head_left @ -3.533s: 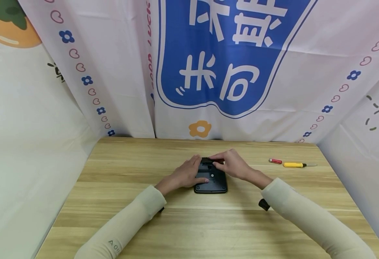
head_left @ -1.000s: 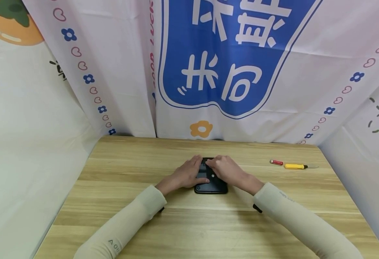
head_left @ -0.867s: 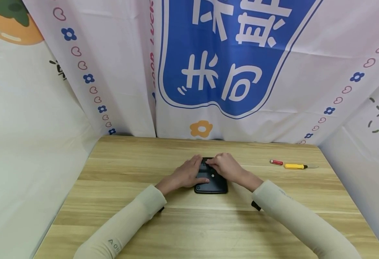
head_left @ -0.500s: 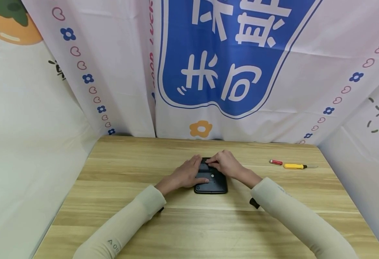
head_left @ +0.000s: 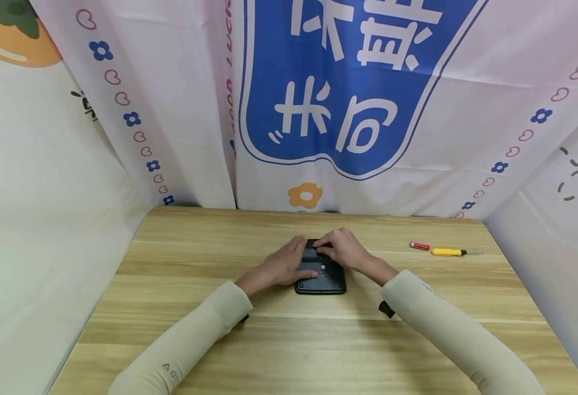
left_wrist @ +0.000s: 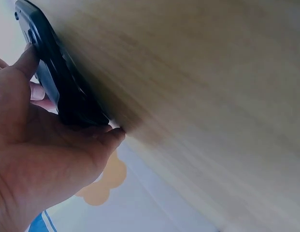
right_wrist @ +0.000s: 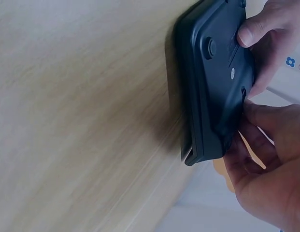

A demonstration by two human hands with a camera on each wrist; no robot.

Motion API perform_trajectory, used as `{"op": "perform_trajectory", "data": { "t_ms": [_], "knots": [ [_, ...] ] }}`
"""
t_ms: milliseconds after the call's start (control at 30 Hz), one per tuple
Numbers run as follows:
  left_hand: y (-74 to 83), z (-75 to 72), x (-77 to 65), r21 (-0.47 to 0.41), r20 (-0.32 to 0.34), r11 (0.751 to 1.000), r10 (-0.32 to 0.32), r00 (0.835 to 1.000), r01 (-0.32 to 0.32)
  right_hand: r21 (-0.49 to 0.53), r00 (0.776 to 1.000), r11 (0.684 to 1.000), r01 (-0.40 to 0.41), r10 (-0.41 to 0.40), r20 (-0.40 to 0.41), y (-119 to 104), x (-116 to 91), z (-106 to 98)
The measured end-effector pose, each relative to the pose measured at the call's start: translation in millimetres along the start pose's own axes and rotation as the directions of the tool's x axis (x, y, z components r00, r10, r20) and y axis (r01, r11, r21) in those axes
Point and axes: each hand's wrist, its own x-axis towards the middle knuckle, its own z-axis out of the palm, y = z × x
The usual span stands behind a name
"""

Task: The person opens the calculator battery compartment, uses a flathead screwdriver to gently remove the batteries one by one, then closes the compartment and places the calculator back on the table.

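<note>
A black calculator (head_left: 320, 282), its back facing up, lies on the wooden table. Round feet and a small pale sticker show on it. My left hand (head_left: 284, 265) grips its left side, thumb laid across the back and fingers along the far left edge. At the far end, my right hand (head_left: 345, 249) has its thumb and index finger bent together at the recessed area. In the right wrist view, the right thumb (right_wrist: 263, 116) meets the back by a dark slot, and the other fingers curl at the end edge. I cannot tell whether a small part is between them.
To the right lie a red battery (head_left: 419, 246) and a yellow-handled screwdriver (head_left: 448, 252), its shaft pointing right. A printed cloth (head_left: 269, 189) hangs behind the table's (head_left: 195, 230) far edge, with white cloth on both sides.
Over the earlier frames, my right hand shifts left over the far end, lies flatter there, then lifts its knuckles so the thumb shows again. My left hand keeps its grip on the calculator.
</note>
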Motion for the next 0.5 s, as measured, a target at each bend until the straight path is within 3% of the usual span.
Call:
{"op": "perform_trajectory", "data": {
  "t_ms": [300,500],
  "knots": [
    [2.1,-2.5,-0.5,-0.031,-0.008,0.999,-0.012,1.0,0.012,0.021,1.0,0.999,-0.026,0.026,0.004,0.4,-1.7,-2.1],
    [4.1,-3.3,-0.6,0.003,-0.055,1.0,0.026,0.998,-0.026,0.041,0.999,0.998,-0.048,0.047,0.026,3.1,-0.8,-3.9]
  ]
}}
